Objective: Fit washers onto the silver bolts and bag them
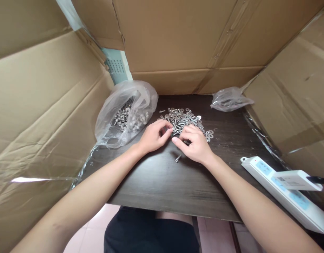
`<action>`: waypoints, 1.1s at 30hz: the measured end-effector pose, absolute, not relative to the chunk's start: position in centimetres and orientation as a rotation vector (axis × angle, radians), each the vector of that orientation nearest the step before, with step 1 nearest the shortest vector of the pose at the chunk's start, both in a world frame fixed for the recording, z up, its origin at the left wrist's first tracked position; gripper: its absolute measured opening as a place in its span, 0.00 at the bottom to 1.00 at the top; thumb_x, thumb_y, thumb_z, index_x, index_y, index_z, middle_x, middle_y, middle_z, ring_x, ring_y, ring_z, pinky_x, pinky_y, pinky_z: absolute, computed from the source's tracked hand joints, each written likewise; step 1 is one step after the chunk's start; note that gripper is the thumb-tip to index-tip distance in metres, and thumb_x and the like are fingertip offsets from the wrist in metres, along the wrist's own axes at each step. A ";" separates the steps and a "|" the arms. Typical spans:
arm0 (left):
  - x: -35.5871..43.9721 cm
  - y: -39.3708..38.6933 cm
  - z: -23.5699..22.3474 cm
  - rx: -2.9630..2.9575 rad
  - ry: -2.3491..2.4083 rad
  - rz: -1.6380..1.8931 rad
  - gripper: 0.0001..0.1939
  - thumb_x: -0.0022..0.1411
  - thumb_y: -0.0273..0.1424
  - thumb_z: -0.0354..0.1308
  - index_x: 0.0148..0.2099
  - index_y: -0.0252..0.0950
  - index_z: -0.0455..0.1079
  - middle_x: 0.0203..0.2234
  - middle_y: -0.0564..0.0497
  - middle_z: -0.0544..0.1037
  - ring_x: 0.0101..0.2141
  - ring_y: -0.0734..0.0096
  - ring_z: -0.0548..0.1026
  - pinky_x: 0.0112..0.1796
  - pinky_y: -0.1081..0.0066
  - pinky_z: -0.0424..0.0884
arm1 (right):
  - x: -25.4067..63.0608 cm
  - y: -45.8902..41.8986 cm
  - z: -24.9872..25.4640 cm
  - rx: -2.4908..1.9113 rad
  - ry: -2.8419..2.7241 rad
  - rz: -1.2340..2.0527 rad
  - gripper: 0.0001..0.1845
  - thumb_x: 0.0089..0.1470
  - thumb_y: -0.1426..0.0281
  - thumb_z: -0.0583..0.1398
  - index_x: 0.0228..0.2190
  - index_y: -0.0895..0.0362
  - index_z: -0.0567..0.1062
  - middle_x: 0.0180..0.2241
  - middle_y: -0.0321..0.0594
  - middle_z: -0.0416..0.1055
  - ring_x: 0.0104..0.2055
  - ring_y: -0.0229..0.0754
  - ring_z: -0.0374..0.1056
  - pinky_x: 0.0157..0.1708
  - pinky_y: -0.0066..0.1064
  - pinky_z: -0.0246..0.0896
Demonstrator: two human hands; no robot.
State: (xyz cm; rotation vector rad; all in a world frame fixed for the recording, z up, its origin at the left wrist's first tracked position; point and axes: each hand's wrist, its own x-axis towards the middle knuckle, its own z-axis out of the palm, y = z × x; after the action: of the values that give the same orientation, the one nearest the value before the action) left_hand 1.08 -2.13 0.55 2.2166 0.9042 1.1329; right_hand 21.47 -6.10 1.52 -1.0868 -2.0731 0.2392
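A heap of loose screws and washers (181, 119) lies on the dark tabletop. At its near left edge is my left hand (155, 135), thumb and forefinger tips brought together in a pinch; whatever they hold is too small to make out. My right hand (194, 144) rests over the near right part of the heap, fingers curled inward and thumb pointing left. Its fingertips are partly hidden, and I cannot make out what is in them. One single screw with a washer on it (178, 158) lies apart, just below my right thumb.
An open clear plastic bag (104, 123) with metal fasteners stands at the left. A smaller plastic bag (230, 100) lies at the back right. A white power strip (280, 196) with a plugged-in adapter (298, 180) runs along the right. Cardboard walls (177, 38) enclose the table.
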 end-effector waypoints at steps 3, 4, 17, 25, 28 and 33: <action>1.1 -2.2 0.5 2.236 0.865 1.110 0.06 0.71 0.32 0.57 0.44 0.35 0.73 0.36 0.50 0.77 0.32 0.71 0.73 0.35 0.71 0.70 | 21.3 -6.2 1.6 -1.117 -1.983 0.255 0.09 0.63 0.61 0.62 0.36 0.55 0.75 0.30 0.38 0.68 0.33 0.44 0.64 0.36 0.39 0.61; 1.2 -2.2 0.5 2.243 0.853 1.101 0.05 0.71 0.31 0.57 0.44 0.35 0.73 0.36 0.50 0.77 0.32 0.72 0.73 0.35 0.71 0.70 | 21.2 -6.3 1.6 -1.123 -1.959 0.273 0.11 0.62 0.62 0.62 0.43 0.55 0.76 0.32 0.39 0.69 0.34 0.45 0.65 0.37 0.39 0.63; 1.1 -2.4 0.5 2.285 0.819 1.026 0.05 0.70 0.32 0.58 0.43 0.36 0.73 0.35 0.50 0.77 0.30 0.73 0.73 0.34 0.72 0.70 | 21.5 -5.8 1.3 -1.184 -1.960 0.214 0.14 0.65 0.62 0.61 0.27 0.54 0.71 0.25 0.36 0.68 0.30 0.43 0.64 0.34 0.37 0.58; 1.1 -2.6 0.7 2.312 0.745 1.011 0.07 0.70 0.33 0.59 0.46 0.36 0.74 0.37 0.50 0.77 0.31 0.73 0.73 0.34 0.73 0.71 | 21.5 -5.8 1.0 -1.177 -2.072 0.321 0.18 0.69 0.65 0.53 0.26 0.54 0.66 0.25 0.37 0.67 0.30 0.43 0.63 0.35 0.37 0.55; 1.1 -2.6 0.9 2.327 0.761 0.967 0.09 0.71 0.35 0.60 0.49 0.36 0.74 0.38 0.50 0.78 0.33 0.72 0.75 0.35 0.72 0.72 | 21.6 -5.8 1.1 -1.159 -2.020 0.324 0.16 0.69 0.66 0.53 0.28 0.54 0.67 0.27 0.38 0.69 0.31 0.44 0.65 0.35 0.37 0.56; 1.1 -2.8 1.0 2.249 0.753 0.969 0.09 0.70 0.33 0.59 0.50 0.36 0.75 0.39 0.49 0.81 0.35 0.71 0.78 0.34 0.74 0.74 | 21.7 -5.7 1.3 -1.143 -1.985 0.346 0.12 0.68 0.67 0.53 0.30 0.54 0.68 0.29 0.39 0.71 0.32 0.44 0.67 0.34 0.37 0.59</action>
State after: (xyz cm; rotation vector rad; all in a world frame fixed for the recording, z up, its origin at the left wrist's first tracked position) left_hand 1.05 -2.82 1.04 2.2488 0.7530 0.9691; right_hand 21.65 -5.71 1.27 -1.1429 -1.9852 0.3457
